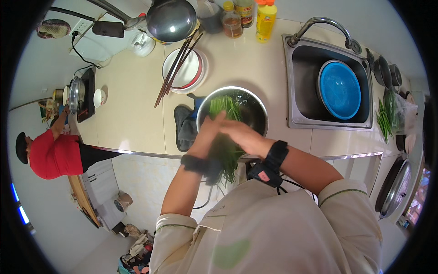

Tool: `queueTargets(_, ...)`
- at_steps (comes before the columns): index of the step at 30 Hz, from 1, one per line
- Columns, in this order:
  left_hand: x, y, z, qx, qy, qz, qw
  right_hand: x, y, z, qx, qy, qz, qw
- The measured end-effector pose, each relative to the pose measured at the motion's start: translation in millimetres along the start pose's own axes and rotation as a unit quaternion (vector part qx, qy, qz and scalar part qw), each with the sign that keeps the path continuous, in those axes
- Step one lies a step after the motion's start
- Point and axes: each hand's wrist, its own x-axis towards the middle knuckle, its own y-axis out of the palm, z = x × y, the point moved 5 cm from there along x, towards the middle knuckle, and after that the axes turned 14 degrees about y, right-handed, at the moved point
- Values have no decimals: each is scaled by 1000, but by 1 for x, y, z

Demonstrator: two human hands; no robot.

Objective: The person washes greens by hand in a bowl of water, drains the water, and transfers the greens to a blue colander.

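Note:
A bunch of long thin leafy greens (225, 107), probably Chinese chives, lies across a round stainless steel bowl (262, 109) holding some water. One end of the bunch is inside the bowl; the other hangs over the counter's front edge. My left hand (211, 129) is around the bunch from the left, above the bowl's near side. From the right, my right hand (243, 136) meets it and closes over the same greens. Both hands are blurred, and their fingers partly cover each other. Black straps sit on both wrists.
Left of the bowl lies a dark grey cloth (186, 128). Chopsticks (178, 68) rest across stacked plates (177, 82). A steel sink (301, 99) holds a blue basin (340, 90). More greens (384, 120) lie beyond it. A person in red (56, 154) stands at a pan (76, 96).

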Motion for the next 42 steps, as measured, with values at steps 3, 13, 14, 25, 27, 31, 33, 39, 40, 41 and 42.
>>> queueTargets(3, 14, 9, 15, 78, 51, 23, 995, -7, -41, 3, -32, 29, -85, 995)
queueTargets(13, -12, 29, -11, -318, -87, 57, 942, 35, -42, -24, 186, 93, -124, 970)
queueTargets(14, -19, 32, -20, -354, -94, 72, 928, 33, -42, -25, 188, 88, -137, 969)
queueTargets(25, -32, -1, -50, -168, -43, 91, 981, -17, -60, 15, 78, 104, -63, 989)
queueTargets(27, -32, -18, -54, 21, -17, 23, 999, -20, -56, 12, 62, 135, -63, 987)
queueTargets(31, -57, -18, -98, 365, 256, -9, 895, -25, -57, 8, 14, 144, -103, 984)
queueTargets(33, -61, 0, -112, 444, 315, -34, 838, -25, -60, 8, -35, 134, -119, 983)
queueTargets(39, -39, 28, -95, 391, 243, -31, 887, -17, -66, 0, -69, 106, -135, 983)
queueTargets(40, -38, 20, -89, 341, 230, -48, 910, -16, -70, -2, -67, 105, -147, 981)
queueTargets(41, -36, 13, -83, 276, 221, -43, 934, -15, -72, -4, -59, 103, -150, 982)
queueTargets(42, -34, 4, -78, 211, 209, -39, 954, -14, -74, -6, -54, 100, -150, 982)
